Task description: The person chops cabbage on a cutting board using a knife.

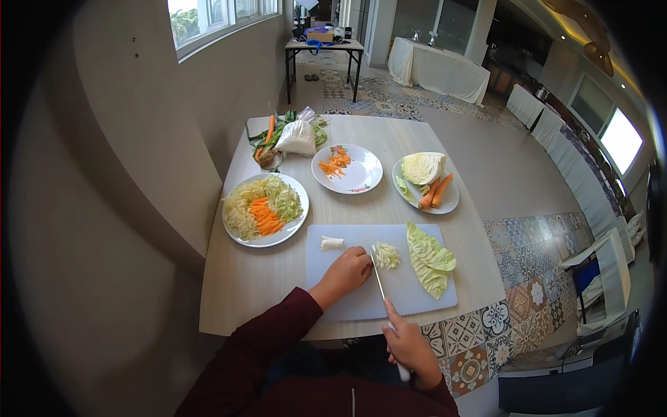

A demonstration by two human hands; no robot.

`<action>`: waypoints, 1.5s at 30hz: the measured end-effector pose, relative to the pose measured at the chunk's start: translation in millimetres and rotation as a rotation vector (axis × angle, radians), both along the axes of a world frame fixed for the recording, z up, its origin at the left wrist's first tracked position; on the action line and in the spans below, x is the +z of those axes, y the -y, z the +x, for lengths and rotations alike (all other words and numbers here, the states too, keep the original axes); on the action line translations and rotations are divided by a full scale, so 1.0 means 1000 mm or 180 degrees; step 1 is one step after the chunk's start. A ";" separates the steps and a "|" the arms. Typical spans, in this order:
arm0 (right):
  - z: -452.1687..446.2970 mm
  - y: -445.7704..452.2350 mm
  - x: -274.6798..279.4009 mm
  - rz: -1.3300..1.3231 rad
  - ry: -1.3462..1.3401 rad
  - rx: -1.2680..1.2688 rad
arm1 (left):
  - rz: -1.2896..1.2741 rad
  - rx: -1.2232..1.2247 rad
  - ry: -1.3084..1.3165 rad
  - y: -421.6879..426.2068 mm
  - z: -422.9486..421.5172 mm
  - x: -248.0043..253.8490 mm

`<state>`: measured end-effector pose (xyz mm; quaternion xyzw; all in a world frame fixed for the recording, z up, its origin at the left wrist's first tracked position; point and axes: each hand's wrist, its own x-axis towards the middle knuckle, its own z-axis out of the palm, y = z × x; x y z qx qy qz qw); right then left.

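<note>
My right hand (408,342) is wrapped round the white handle of a knife (380,281), its blade angled up and left over the white cutting board (361,304). My left hand (351,270) rests on the board with its fingers curled, just left of the blade tip; what lies under the fingers is hidden. Right beside the blade is a small pile of shredded cabbage (388,256). A pale white piece (332,242) lies at the board's upper left. Large green cabbage leaves (429,260) cover part of its right side.
A plate (303,217) of shredded cabbage and carrot stands left. Behind the board are a plate (368,167) with carrot bits and a plate (451,201) with cabbage and carrots. Vegetables and a plastic bag (297,138) lie back left.
</note>
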<state>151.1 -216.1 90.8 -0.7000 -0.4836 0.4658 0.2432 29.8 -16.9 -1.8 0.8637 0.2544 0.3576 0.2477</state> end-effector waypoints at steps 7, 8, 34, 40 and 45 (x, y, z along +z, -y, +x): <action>0.009 0.018 0.011 -0.0288 -0.0031 0.0036 | -0.0032 0.0001 0.0002 -0.001 0.000 -0.002; 0.008 0.018 0.012 -0.0295 -0.0036 0.0032 | -0.0005 0.0002 0.0007 -0.001 0.000 -0.002; 0.005 -0.014 -0.018 0.0325 -0.0034 -0.0089 | 0.0088 0.0025 0.0041 -0.004 -0.001 -0.003; 0.010 -0.001 -0.012 -0.0004 -0.0345 -0.0302 | 0.0004 0.0029 0.0025 -0.005 -0.001 -0.002; 0.013 0.005 -0.010 0.0007 -0.0466 -0.0446 | 0.0110 -0.0047 0.0059 -0.001 0.002 -0.004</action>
